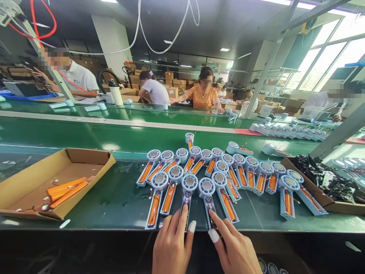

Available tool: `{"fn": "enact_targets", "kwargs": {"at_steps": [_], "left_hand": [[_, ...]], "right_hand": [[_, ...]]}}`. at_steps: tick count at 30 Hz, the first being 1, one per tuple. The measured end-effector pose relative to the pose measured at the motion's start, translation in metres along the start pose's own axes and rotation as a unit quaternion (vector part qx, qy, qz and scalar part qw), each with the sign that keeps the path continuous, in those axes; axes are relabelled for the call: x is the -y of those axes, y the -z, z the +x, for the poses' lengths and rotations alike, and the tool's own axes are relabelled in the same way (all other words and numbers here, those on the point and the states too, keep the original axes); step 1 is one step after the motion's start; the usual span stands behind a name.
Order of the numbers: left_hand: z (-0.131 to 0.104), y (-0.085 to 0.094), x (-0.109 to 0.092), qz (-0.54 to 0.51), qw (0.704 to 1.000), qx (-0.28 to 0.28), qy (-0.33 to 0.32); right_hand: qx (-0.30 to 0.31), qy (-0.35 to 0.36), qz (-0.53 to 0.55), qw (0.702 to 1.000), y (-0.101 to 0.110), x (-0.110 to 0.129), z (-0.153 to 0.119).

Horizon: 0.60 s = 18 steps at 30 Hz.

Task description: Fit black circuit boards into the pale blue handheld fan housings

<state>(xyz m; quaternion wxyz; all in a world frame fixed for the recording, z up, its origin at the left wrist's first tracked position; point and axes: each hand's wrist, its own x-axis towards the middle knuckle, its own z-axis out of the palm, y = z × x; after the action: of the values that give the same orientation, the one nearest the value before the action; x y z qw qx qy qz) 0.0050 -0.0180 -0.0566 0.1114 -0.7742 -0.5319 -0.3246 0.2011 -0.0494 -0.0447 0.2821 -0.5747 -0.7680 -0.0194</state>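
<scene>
Two pale blue handheld fan bodies lie side by side at the bench's front edge, their round heads away from me. The left fan body has a dark circuit board in its handle; my left hand has its index fingertip on that board, with the thumb along the right side. On the right fan body, my right index finger touches a similar board, and the thumb of my right hand sits by the handle's lower end. Both thumbs wear white covers. Around them lie several fan bodies with orange battery packs in their handles.
An open cardboard box at left holds orange battery packs. Another box at right is heaped with black boards. A green conveyor belt runs behind the bench. Several people sit beyond it. Metal posts rise on both sides.
</scene>
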Motion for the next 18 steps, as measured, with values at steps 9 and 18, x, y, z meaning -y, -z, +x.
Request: {"fn": "enact_targets", "kwargs": {"at_steps": [9, 18], "left_hand": [[0.010, 0.007, -0.006, 0.013, 0.999, 0.039, 0.015], [0.011, 0.002, -0.009, 0.021, 0.999, 0.032, 0.034]], "right_hand": [[0.025, 0.016, -0.067, 0.997, -0.004, -0.003, 0.007], [0.033, 0.022, -0.094, 0.995, -0.001, -0.001, 0.009]]}}
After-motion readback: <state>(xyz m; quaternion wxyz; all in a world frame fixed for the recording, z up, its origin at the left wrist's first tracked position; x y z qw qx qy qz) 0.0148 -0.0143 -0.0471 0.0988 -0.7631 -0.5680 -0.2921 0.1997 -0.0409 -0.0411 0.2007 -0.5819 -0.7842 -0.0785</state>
